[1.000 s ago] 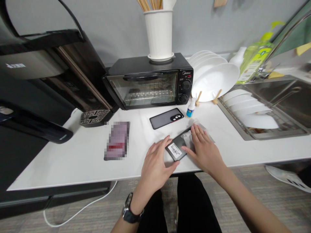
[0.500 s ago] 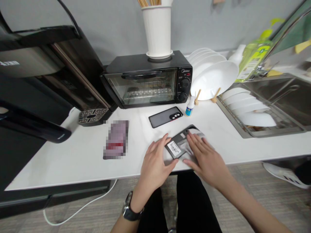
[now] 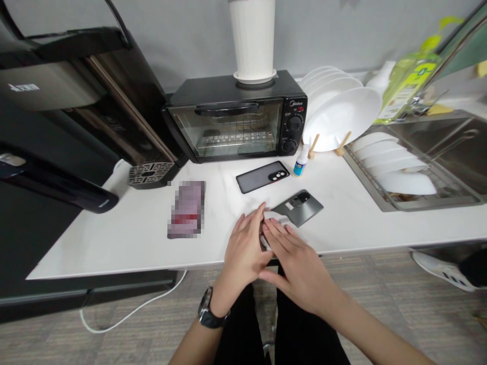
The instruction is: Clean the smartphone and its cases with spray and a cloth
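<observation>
A dark grey phone (image 3: 310, 209) lies camera side up near the counter's front edge, its lower end hidden under my hands. My left hand (image 3: 246, 246) grips that lower end, with fingers and thumb at its sides. Pressed flat over the phone is my right hand (image 3: 299, 261), its fingers together on a pale wiping cloth (image 3: 278, 217) that shows only in part. Behind the phone lies a dark-rimmed phone case (image 3: 258, 178), with a small spray bottle (image 3: 300, 163) standing upright at its right end.
A toaster oven (image 3: 236, 129) bearing a white pot (image 3: 254, 40) stands against the wall. A black drinks machine (image 3: 125, 111) is at the left, with a pixelated purple item (image 3: 187, 209) in front. White plates (image 3: 342, 116) and a sink (image 3: 452, 139) are on the right.
My right hand has slid with the cloth from the phone's camera end toward its lower end and my left hand. The camera end is now uncovered, and the label is hidden.
</observation>
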Tool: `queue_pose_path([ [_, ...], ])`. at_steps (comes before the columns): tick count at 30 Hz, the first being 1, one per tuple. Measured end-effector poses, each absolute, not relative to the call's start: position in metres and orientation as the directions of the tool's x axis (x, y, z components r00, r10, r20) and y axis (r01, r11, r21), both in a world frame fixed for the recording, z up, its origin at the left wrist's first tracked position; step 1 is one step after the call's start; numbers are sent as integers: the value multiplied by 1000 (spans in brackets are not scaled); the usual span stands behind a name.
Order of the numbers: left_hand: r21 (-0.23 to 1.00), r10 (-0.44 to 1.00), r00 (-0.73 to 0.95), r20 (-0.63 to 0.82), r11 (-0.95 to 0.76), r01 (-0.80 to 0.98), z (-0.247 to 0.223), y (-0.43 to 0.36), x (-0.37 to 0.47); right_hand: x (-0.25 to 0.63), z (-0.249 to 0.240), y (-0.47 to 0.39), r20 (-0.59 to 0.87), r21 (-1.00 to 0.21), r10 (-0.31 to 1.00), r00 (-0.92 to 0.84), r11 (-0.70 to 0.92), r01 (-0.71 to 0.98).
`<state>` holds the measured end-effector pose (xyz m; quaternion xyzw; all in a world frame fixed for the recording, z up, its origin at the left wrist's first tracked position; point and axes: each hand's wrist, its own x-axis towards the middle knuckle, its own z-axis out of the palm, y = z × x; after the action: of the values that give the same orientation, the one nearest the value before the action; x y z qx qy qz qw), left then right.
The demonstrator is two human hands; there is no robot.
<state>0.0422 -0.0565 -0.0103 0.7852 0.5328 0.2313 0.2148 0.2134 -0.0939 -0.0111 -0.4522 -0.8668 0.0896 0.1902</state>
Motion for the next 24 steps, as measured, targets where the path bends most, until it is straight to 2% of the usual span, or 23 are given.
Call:
queue_pose_path([
  [2, 599, 937, 317, 146, -339, 725, -8, -57, 44, 238, -14, -93, 247, -295, 832, -497, 553, 779],
  [5, 617, 940, 298, 166, -334, 712, -3, -57, 46, 277, -25, -70, 315, -246, 892, -326, 408, 879],
  [8, 623, 939, 303, 163, -336, 706, -1, -57, 47, 292, -34, -38, 330, -255, 926, -184, 275, 927],
  [10, 628, 939, 304, 160, -334, 703, 0, -57, 47, 282, -35, -24, 313, -273, 937, -152, 242, 931],
  [12, 633, 940, 303, 159, -333, 699, -1, -56, 46, 258, -32, -22, 302, -286, 935, -184, 273, 919],
  [16, 613, 931, 325, 168, -357, 705, -6, -56, 43, 208, -20, -53, 287, -317, 885, -366, 449, 836],
  [20, 587, 931, 330, 153, -355, 728, -9, -57, 42, 210, -14, -92, 266, -332, 834, -483, 549, 767],
  [22, 589, 934, 322, 157, -350, 728, -7, -58, 44, 231, -16, -96, 254, -329, 834, -490, 551, 766],
  [24, 597, 935, 311, 168, -348, 723, -4, -58, 45, 257, -21, -85, 277, -306, 866, -416, 490, 816],
])
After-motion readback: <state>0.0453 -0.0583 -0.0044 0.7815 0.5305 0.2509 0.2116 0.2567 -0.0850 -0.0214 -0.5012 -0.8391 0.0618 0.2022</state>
